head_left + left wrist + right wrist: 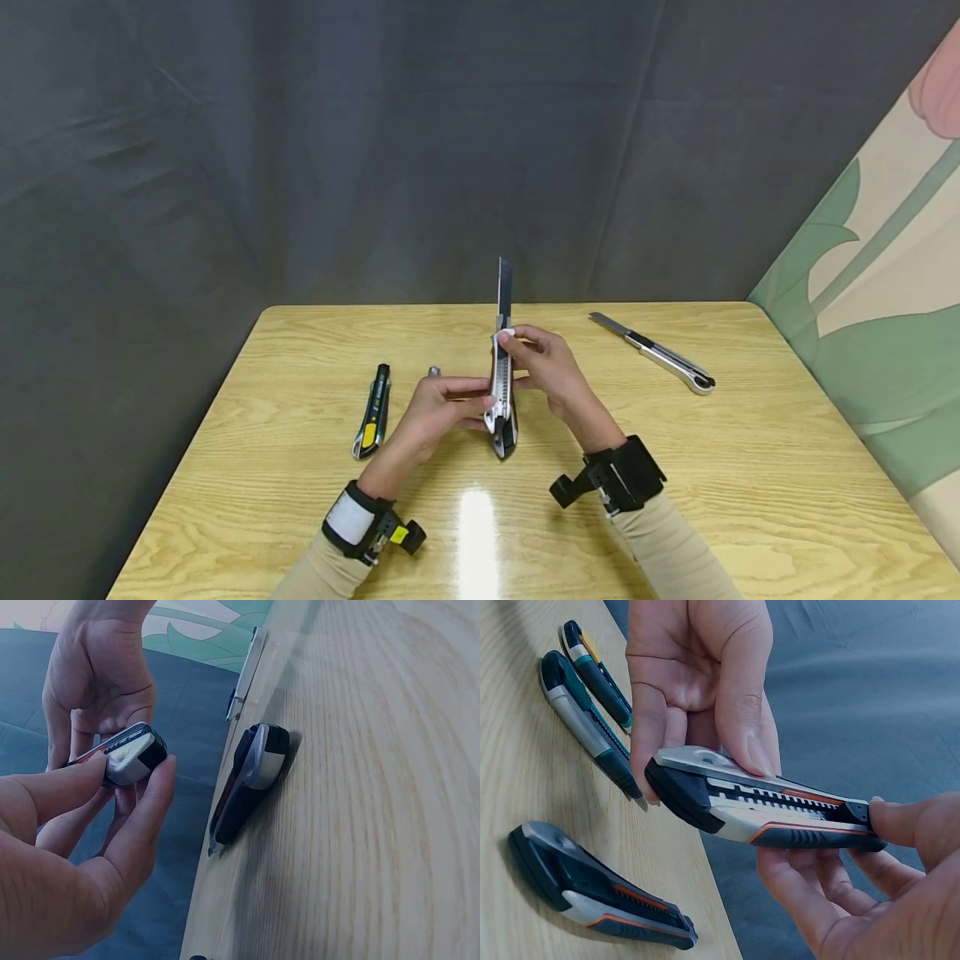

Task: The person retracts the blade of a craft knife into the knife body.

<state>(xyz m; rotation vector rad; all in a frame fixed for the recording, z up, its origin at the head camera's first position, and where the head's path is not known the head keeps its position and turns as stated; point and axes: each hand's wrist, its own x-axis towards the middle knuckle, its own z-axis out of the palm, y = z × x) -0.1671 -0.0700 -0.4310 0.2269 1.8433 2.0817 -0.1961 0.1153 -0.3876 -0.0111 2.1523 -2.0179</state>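
Both hands hold one snap-off utility knife (pixel 502 375), raised over the table with its long blade (pixel 505 283) pointing away. Orange lines edge its silver and black handle (pixel 802 837) in the right wrist view. My left hand (pixel 435 408) pinches the rear end between thumb and fingers. Up front, my right hand (pixel 551 367) grips the handle, its thumb (pixel 900 821) at the black slider. A second knife of the same silver, black and orange pattern (pixel 607 889) lies on the table below, partly covered by the held one in the head view.
Left of the hands lies a black and yellow utility knife (pixel 372 412). Beside it is a green and silver one (pixel 585 724), mostly behind my left hand in the head view. A silver knife (pixel 660 354) with its blade out lies right on the wooden table (pixel 750 467). Dark cloth (pixel 450 150) hangs behind.
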